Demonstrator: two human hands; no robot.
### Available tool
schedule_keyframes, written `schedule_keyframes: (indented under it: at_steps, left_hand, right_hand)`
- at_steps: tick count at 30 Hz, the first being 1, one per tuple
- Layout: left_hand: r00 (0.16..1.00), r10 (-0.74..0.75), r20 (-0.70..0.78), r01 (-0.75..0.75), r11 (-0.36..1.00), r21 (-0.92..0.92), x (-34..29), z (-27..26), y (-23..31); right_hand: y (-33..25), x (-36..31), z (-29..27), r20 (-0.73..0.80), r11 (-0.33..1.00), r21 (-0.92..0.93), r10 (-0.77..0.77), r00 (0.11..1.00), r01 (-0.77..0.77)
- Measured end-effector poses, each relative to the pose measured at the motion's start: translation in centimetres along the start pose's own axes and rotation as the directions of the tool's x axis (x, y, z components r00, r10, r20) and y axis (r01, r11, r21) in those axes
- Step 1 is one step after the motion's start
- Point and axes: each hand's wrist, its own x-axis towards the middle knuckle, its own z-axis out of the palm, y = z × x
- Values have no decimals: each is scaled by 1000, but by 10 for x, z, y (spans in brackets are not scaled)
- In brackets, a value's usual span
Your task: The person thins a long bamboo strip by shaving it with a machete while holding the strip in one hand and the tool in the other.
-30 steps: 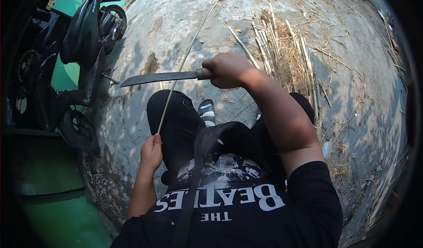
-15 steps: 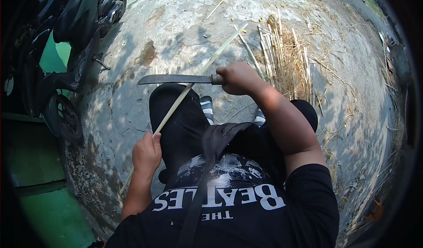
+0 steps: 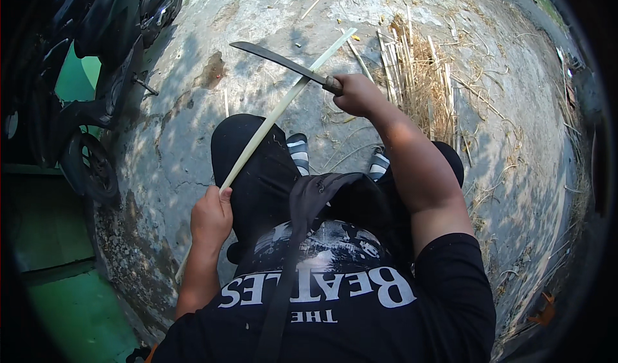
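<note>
Pale bamboo strip [image 3: 283, 108] slanting up-right from left hand's [image 3: 209, 218] closed grip, right hand [image 3: 357, 94] fisted on machete [image 3: 280, 61].

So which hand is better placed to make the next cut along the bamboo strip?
Probably the right hand: its grip is shut on the long knife, whose blade already crosses the bamboo strip. The left hand grips the strip's lower part, steadying it.
</note>
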Motion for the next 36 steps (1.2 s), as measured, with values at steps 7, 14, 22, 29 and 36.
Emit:
schedule_keyframes:
  at_steps: [7, 14, 22, 29, 36]
  left_hand:
    - [997, -4, 83, 8, 999, -50, 0, -3, -7]
    - [986, -51, 159, 68, 992, -106, 13, -6, -4]
    - [994, -19, 104, 30, 995, -100, 5, -6, -2]
    - [986, -38, 162, 58, 991, -119, 13, -11, -6]
    - [985, -37, 171, 62, 987, -148, -11, -25, -13]
  right_hand:
    - [-37, -19, 13, -107, 950, -66, -310, 945, 304]
    - [-6, -3, 9, -145, 981, -79, -187, 972, 177]
    - [-18, -2, 3, -135, 988, -49, -153, 979, 147]
    - [-30, -13, -2, -58, 972, -131, -204, 977, 195]
    - [24, 3, -16, -115, 994, -48, 94, 989, -101]
